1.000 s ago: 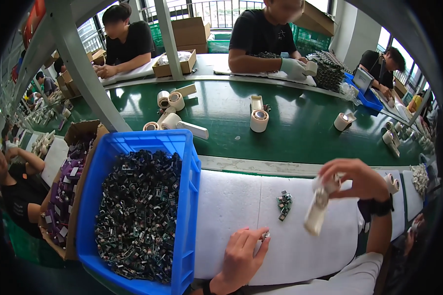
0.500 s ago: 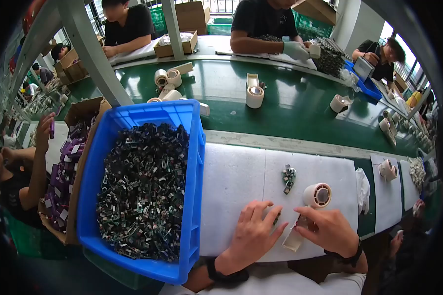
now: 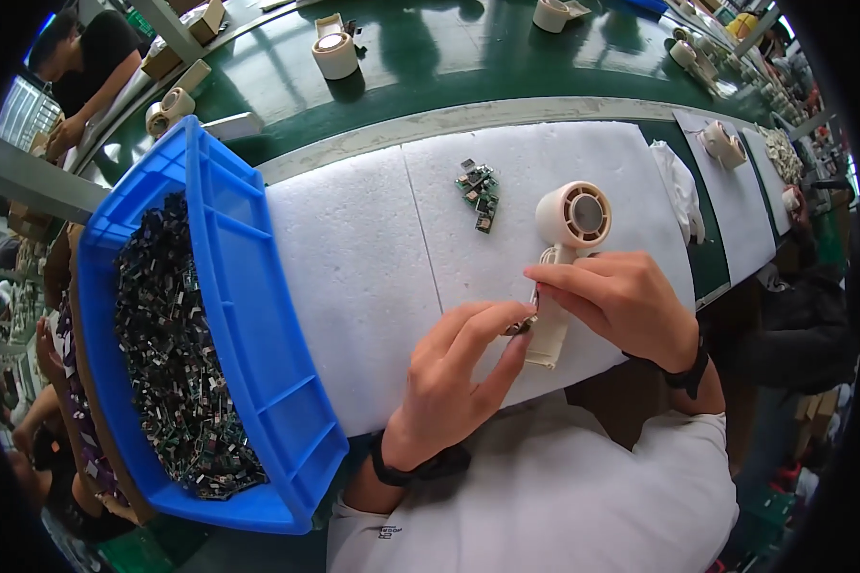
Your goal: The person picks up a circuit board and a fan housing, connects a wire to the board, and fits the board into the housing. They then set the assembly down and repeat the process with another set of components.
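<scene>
My left hand [image 3: 459, 372] is closed in a pinch on a small circuit board [image 3: 521, 327], mostly hidden by the fingertips. Close beside it, my right hand [image 3: 631, 306] has thumb and forefinger pinched together above the board; what lies between them is too small to make out. Under both hands lies a cream handheld fan with a round head [image 3: 571, 215] and an opened, trough-like handle [image 3: 548, 342], pointing toward me. Beyond my left hand a small heap of green circuit boards [image 3: 479, 196] rests on the white foam sheet [image 3: 344, 277].
At left stands a deep blue bin [image 3: 277, 334] filled with small circuit boards. A green conveyor [image 3: 449, 57] runs behind the foam, carrying another fan [image 3: 334, 55]. A white glove [image 3: 677, 186] lies by the foam's right edge. Other people sit at left.
My view has tilted down and turned. My left hand has come closer to my right, bringing the small board over the fan's handle. The right fingers have closed to a pinch beside it.
</scene>
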Demonstrator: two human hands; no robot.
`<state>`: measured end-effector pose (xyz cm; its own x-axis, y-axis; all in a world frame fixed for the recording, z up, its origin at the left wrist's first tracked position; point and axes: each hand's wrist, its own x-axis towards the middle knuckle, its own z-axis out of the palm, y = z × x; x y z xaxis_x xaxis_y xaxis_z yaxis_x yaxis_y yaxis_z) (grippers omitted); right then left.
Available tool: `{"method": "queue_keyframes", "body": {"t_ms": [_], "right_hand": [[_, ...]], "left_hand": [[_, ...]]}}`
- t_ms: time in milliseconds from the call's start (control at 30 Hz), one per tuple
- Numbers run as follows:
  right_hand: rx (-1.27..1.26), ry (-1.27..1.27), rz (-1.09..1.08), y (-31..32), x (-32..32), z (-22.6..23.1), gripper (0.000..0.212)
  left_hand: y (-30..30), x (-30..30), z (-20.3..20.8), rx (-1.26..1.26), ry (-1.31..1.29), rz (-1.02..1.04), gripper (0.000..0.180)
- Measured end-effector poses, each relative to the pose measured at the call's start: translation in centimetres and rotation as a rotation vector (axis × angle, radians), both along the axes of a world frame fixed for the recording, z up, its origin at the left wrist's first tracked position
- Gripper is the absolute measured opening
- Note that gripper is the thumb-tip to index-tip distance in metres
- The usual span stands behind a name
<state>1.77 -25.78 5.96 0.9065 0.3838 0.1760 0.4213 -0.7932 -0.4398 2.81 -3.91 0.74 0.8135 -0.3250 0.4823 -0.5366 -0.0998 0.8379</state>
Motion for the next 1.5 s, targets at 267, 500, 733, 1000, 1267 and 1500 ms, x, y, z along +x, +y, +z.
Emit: {"method": "queue_keyframes", "body": {"t_ms": [267,500,733,1000,1267,1500], "right_hand": [[0.237,0.065,-0.083,0.8,-0.3,-0.7,0.018],[0.34,0.129,-0.173,1.3,0.4,-1.2,0.014],[0.258,0.101,-0.145,1.5,0.6,-1.2,0.01],[0.353,0.208,-0.139,1.2,0.3,-1.2,0.01],[0.472,0.338,-0.179,1.3,-0.1,-1.3,0.01],[0.524,0.183,-0.193,2.0,-0.4,-1.7,0.01]], "left_hand": [[0.5,-0.2,0.6,0.014,0.206,-0.375,0.035],[0.2,-0.3,-0.5,-0.214,0.353,0.075,0.03],[0.3,-0.2,-0.6,-0.238,0.446,0.046,0.028],[0.5,0.2,-0.7,-0.138,0.344,-0.043,0.031],[0.2,0.0,-0.5,-0.16,0.358,-0.022,0.035],[0.4,0.1,-0.4,-0.115,0.349,-0.031,0.035]]}}
